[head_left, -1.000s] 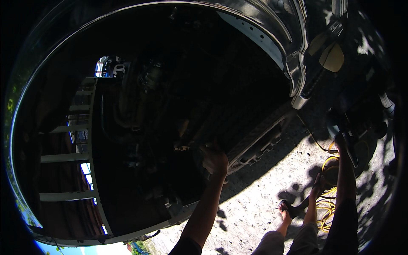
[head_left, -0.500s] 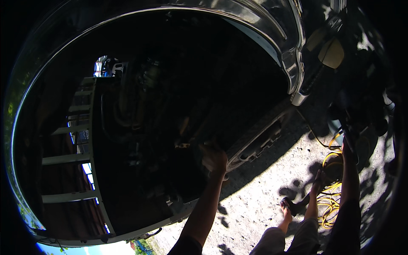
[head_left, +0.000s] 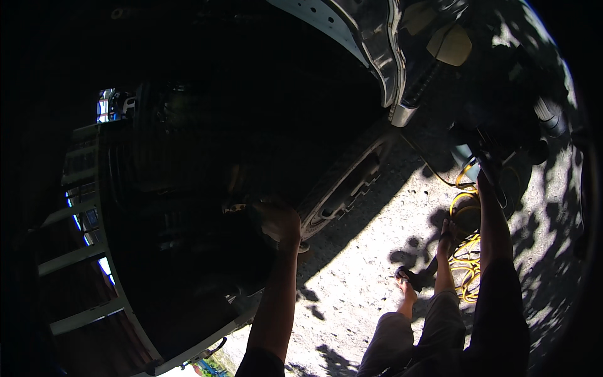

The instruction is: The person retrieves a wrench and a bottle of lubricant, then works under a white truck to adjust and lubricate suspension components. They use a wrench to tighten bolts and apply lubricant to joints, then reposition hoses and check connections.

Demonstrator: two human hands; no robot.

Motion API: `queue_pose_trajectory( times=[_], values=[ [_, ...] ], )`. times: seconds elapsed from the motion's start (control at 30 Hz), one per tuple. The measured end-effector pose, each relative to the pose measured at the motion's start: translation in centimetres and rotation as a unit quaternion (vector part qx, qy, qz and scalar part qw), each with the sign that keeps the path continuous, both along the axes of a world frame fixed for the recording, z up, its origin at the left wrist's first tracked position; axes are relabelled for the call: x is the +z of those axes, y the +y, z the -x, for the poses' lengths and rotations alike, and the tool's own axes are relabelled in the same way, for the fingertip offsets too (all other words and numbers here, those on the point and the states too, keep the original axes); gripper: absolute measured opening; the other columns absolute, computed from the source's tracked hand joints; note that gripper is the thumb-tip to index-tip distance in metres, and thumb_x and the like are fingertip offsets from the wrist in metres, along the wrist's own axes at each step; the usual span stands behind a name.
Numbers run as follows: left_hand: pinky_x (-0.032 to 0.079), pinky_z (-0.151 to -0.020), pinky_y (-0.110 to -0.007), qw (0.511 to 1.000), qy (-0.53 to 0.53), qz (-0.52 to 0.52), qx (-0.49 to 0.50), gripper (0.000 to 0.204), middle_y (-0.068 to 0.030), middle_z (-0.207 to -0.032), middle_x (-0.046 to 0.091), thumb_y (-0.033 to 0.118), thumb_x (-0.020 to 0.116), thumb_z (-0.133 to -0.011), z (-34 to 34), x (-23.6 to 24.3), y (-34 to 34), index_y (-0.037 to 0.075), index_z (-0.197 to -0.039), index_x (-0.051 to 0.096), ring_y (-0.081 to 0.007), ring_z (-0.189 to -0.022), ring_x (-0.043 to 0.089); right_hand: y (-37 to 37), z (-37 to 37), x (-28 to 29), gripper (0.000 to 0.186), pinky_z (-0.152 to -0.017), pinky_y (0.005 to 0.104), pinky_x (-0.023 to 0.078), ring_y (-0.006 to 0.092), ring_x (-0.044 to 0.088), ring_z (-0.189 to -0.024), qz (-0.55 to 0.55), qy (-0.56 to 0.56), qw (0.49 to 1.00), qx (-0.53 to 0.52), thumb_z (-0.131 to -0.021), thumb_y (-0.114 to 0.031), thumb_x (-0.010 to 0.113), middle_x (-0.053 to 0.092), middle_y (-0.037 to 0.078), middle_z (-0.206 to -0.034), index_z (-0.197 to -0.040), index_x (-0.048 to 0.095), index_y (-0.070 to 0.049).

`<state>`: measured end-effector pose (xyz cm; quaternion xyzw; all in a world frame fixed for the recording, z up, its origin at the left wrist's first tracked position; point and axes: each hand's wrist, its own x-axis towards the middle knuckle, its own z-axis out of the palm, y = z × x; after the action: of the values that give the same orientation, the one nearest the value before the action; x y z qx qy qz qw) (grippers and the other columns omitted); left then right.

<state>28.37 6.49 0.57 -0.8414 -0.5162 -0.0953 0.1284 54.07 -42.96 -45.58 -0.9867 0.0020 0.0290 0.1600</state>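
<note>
Left grip [head_left: 281, 223]: pressed against dark underside of vehicle [head_left: 207, 188], frame centre; closure hidden in shadow.
Right grip [head_left: 485, 168]: reached toward black machine [head_left: 509, 135], upper right; I couldn't tell.
Ground: yellow cord [head_left: 466, 251].

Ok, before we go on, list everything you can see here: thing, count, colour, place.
vehicle underside: one, very dark and in shadow, fills the left and middle
vehicle body edge: one, silvery metal, top centre
slatted panel: one, pale bars, far left
gravel ground: pale grey, sunlit with leaf shadows, lower middle and right
coiled hose or cable: one, yellow, on the ground at right
dark tool: one, black, upper right; details too shadowed to tell
sandal: one, dark, on the person's foot at lower right
trouser legs: grey, bottom right
left hand: one, raised against the dark underside, centre
right hand: one, raised at the dark tool, grip too shadowed to tell
</note>
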Motion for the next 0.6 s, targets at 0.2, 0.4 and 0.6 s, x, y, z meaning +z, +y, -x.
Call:
queue_pose_trajectory(
  times=[0.2,0.4,0.6],
  values=[
    [0.059,-0.054,-0.042,1.0,0.009,-0.017,-0.006,0.054,-0.012,-0.066,0.066,0.033,0.05,-0.103,0.1,-0.2,0.0,-0.008,-0.136,0.037,-0.0312,-0.059,0.071,1.2,-0.2,1.8,0.044,-0.098,0.0386,0.047,0.0262,0.057,-0.115,0.001,0.001,1.0,0.006,-0.102,-0.037,0.055,0.058,0.02,-0.119,-0.133,0.058,-0.005],
    [0.054,-0.044,-0.038,0.995,0.06,-0.045,-0.059,0.049,-0.0107,-0.064,0.064,0.029,0.048,-0.105,0.2,-0.1,0.2,-0.017,-0.118,0.043,-0.0291,-0.055,0.069,2.1,0.0,2.5,0.043,-0.095,0.0379,0.048,0.026,0.059,-0.111,-0.008,-0.001,1.0,0.017,-0.101,-0.037,0.055,0.059,0.019,-0.114,-0.13,0.059,-0.005],
    [0.059,-0.054,-0.043,0.999,0.034,-0.031,-0.023,0.049,-0.0159,-0.074,0.067,0.032,0.046,-0.106,0.0,-0.1,-0.4,-0.015,-0.117,0.046,-0.0339,-0.063,0.07,1.7,0.1,1.8,0.043,-0.093,0.0371,0.049,0.0257,0.06,-0.107,-0.009,-0.013,0.999,0.029,-0.101,-0.038,0.056,0.06,0.018,-0.109,-0.128,0.061,-0.005]
  ],
)
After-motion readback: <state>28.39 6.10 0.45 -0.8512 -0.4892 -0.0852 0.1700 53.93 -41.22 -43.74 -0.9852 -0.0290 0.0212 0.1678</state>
